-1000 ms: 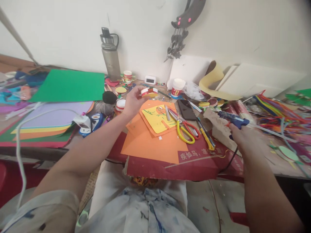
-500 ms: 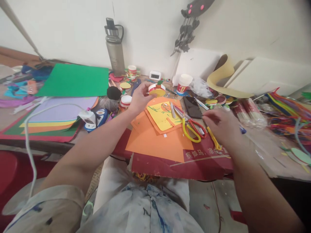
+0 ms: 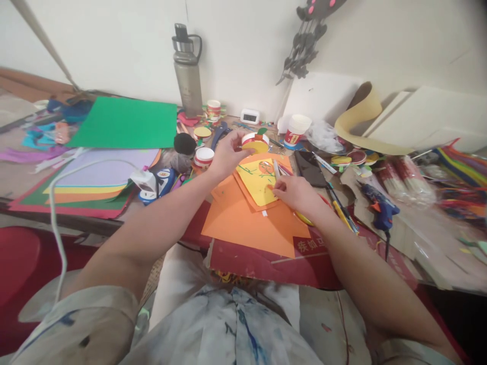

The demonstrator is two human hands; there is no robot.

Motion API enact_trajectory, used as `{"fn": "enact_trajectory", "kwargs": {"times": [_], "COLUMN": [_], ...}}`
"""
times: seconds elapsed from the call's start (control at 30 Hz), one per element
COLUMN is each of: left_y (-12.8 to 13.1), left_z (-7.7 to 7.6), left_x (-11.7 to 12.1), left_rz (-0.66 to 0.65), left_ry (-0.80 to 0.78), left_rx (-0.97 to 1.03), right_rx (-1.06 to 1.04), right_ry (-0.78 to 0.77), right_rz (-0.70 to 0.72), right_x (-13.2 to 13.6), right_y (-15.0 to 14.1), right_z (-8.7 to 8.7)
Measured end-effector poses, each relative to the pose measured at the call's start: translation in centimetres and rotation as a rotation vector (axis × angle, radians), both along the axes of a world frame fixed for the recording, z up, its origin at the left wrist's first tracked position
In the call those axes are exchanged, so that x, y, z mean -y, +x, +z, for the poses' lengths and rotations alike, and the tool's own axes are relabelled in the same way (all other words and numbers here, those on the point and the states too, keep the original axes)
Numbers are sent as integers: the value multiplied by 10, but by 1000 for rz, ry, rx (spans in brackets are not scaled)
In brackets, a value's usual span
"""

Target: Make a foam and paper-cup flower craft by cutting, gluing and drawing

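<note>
Holding one decorated cup piece (image 3: 255, 148) at its 8 o'clock edge, the left hand (image 3: 229, 158) is clamped on it, just beyond the yellow sheet (image 3: 251, 183); clock positions centre on this piece, 12 facing the wall (image 3: 236, 56). Caution: excess pinch pressure may crush the thin rim or bend the single green leaf (image 3: 262, 131). Between 4 and 5 o'clock, the right hand (image 3: 299, 193) has thumb and fingertips nearly together at the yellow sheet's edge; whether they grip anything cannot be told. Lowering its forearm may displace the partly hidden scissors (image 3: 304, 219). Farther out at 4 o'clock, a pull on the cord (image 3: 387, 248) may drag the glue gun (image 3: 380, 205); its nozzle, if hot, could burn. Quantities, outward: one yellow sheet; one clock (image 3: 250, 116), 12; one upright paper cup (image 3: 297, 134), 2 to 3; one phone (image 3: 311, 169), 4; one bottle (image 3: 188, 81), 10 to 11; one glue gun; one green sheet (image 3: 125, 121), 9; two wrapped stick bundles (image 3: 416, 185), 3 to 4.
</note>
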State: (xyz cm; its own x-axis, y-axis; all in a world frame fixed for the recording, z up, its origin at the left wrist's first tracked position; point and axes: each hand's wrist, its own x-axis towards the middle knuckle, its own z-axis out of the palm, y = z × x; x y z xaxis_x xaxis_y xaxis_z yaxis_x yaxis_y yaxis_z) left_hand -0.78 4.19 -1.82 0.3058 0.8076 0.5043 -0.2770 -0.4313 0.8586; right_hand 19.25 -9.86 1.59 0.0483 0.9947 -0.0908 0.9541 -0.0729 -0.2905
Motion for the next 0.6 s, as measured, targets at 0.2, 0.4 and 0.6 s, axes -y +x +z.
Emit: {"fn": "enact_trajectory", "kwargs": {"times": [0.2,0.4,0.6], "left_y": [0,2,-1], "left_z": [2,5,8], "left_x": [4,6,9], "left_rz": [-16,-79,-171], "left_ry": [-55,-158,-266], "left_rx": [-7,47,81], "right_rx": [76,34,-31], "right_ry": [2,-6,3], "right_rz": [-1,-43,4], "right_x": [1,0,3], "right_y": [-6,-4,-1], "right_z": [-4,0,9]}}
